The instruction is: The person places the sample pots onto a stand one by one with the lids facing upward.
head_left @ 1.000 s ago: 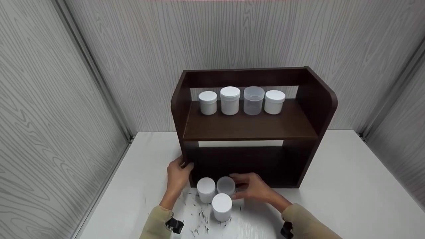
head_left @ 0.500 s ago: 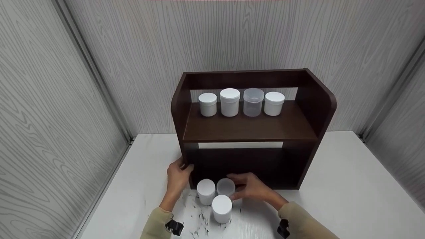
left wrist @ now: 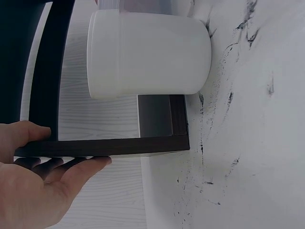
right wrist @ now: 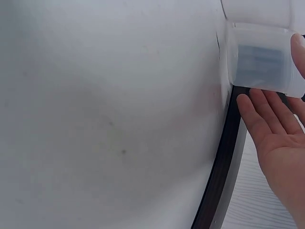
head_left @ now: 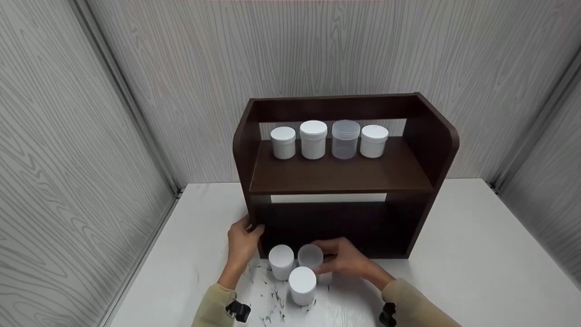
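My left hand (head_left: pixel 242 244) grips the lower left side panel (left wrist: pixel 114 146) of a dark brown two-tier shelf (head_left: pixel 340 178), thumb on one face and fingers on the other. At the shelf's front, my right hand (head_left: pixel 346 259) holds a translucent lidded jar (head_left: pixel 310 255) between thumb and fingers. The right wrist view shows the thumb at the lid end of this jar (right wrist: pixel 259 59) and the fingers along its side. Two white lidded jars stand beside it: a left one (head_left: pixel 281 262) and a front one (head_left: pixel 302 285), which partly hides the translucent jar.
On the upper tier several lidded jars stand in a row, among them a tall white jar (head_left: pixel 313 140) and a translucent jar (head_left: pixel 345 140). Dark scuff marks (left wrist: pixel 230 98) lie on the white table (head_left: pixel 472 254). Grey wood-grain panels (head_left: pixel 336 54) enclose the table.
The translucent jar has shifted slightly right with my right hand, and its lower part now shows beside the front white jar. My left hand stays on the shelf panel.
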The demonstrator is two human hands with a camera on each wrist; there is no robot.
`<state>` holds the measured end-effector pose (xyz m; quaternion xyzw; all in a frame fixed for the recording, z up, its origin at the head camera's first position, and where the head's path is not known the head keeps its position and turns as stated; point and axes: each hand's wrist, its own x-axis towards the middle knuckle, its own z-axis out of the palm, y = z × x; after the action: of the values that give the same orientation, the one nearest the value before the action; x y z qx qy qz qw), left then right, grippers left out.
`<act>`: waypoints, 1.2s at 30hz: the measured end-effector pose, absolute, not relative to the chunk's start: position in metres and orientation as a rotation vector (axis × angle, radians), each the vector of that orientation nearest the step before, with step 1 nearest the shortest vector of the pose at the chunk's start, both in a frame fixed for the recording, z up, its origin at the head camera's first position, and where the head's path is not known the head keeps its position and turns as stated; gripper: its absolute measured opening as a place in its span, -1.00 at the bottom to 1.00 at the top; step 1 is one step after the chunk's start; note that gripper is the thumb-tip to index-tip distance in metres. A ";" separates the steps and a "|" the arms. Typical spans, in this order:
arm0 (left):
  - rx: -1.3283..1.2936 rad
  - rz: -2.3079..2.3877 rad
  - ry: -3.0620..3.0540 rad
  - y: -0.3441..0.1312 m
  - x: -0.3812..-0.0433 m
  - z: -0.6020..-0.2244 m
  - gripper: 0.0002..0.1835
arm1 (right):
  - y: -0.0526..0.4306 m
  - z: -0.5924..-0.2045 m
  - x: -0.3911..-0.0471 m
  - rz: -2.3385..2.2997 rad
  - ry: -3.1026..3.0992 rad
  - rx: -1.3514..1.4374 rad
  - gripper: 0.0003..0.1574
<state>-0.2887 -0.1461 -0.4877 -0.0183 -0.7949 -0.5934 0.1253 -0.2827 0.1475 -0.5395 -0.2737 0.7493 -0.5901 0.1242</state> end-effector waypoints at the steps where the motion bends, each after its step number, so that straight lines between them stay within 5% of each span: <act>1: -0.052 -1.727 -2.317 -0.146 -0.289 -0.488 -0.45 | 0.149 -0.540 -0.282 -1.721 2.185 -0.789 -0.24; 36: -0.098 -1.727 -2.282 -0.147 -0.288 -0.491 -0.45 | 0.164 -0.548 -0.253 -1.820 2.251 -0.647 -0.17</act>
<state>-0.2877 -0.1468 -0.4912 -0.0340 -0.7891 -0.5975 0.1386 -0.2532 0.1644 -0.5482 -0.2171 0.7560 -0.6113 0.0874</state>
